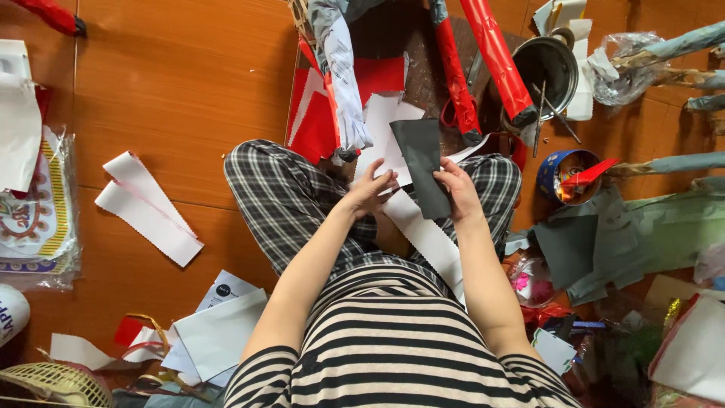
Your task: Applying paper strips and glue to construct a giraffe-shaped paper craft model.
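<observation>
Orange-brown wood floor [181, 91] fills the frame, littered with craft stuff. Person sits on it, striped top bottom centre, legs in checked trousers [279, 196] crossed mid-frame.

Grey-green paper pile [627, 234] right of centre, biggest loose item. White paper sheets [219, 332] lower left, near a red scrap. Two white pinked-edge strips [147, 208] lie left of the knee, overlapping. Red paper sheets [317, 121] upper centre, just past the knees, partly under a grey-wrapped roll [343, 83]. Two red rolls [495, 57] slant across top centre; the right one ends at a dark metal pot [547, 68] upper right. Blue round tin [566, 177] below the pot, red scrap sticking out. Plastic-bagged printed sheets [34, 219] at left edge. Woven basket [53, 381] in the bottom left corner.

Dark grey paper piece [423, 162] at frame centre, above the lap, upright-ish, over a long white strip [427, 238] that runs down toward the right thigh.

Right hand [457, 185]: fingers closed on the right edge of the dark grey piece, pinching it.
Left hand [370, 189]: fingers curled, tips on white paper [381, 125] just left of the grey piece; grip vs. plain touch — can't tell.
</observation>
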